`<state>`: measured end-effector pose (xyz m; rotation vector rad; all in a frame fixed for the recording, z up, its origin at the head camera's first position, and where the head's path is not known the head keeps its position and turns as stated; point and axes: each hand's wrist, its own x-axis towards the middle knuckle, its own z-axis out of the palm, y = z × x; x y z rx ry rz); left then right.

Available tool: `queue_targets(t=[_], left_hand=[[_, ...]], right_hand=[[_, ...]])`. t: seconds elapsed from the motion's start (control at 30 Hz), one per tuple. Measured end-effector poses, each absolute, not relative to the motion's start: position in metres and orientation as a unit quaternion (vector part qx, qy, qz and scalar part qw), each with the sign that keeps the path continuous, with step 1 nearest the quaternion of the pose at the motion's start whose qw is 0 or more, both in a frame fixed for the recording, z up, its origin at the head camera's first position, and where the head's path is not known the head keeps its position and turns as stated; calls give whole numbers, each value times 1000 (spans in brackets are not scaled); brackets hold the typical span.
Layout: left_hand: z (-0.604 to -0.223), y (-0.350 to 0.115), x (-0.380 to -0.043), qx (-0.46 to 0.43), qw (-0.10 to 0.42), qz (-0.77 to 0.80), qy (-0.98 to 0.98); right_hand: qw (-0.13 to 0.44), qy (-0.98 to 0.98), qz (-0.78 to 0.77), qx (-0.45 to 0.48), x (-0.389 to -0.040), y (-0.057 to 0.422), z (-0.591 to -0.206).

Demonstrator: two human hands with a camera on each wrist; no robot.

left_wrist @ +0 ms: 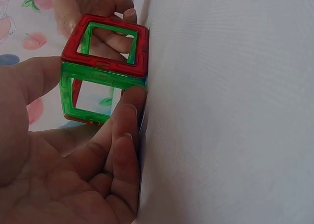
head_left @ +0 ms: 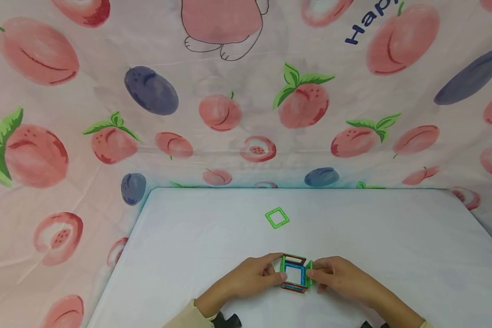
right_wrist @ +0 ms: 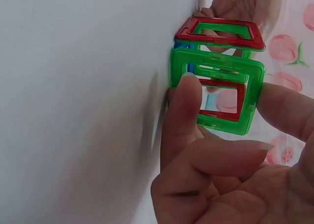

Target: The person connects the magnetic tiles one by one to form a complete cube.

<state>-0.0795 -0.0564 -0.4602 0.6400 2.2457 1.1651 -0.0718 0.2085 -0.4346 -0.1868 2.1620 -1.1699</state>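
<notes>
A small open-topped box of square magnetic tiles stands on the table between the two hands. Its base is a blue tile (head_left: 303, 275), with red tiles (left_wrist: 142, 52) on the near and far sides. My left hand (head_left: 256, 275) grips the left green tile (left_wrist: 66, 94) between thumb and fingers. On the opposite side, the right hand (head_left: 340, 275) pinches the right green tile (right_wrist: 255, 91), thumb on one edge and a fingertip at the other. That tile stands slightly angled against the box, a narrow gap showing beside the far red tile.
A single green square tile (head_left: 282, 224) lies flat on the white table (head_left: 197, 228), beyond the box. Behind and to the left hangs a fruit-printed cloth (head_left: 229, 77). Dark wrist gear (head_left: 227, 321) shows at the left sleeve.
</notes>
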Motion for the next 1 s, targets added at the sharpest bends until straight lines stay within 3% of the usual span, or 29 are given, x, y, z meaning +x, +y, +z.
queue_targets(t=[0.43,1.0], left_hand=[[-458,-56,-79,254,258,427,829],[-456,-56,-79,262,261,438,819]], right_hand=[[322,831,-443,-97,-72,207,-434],[260,868,-400,-135,-65,203,-430]])
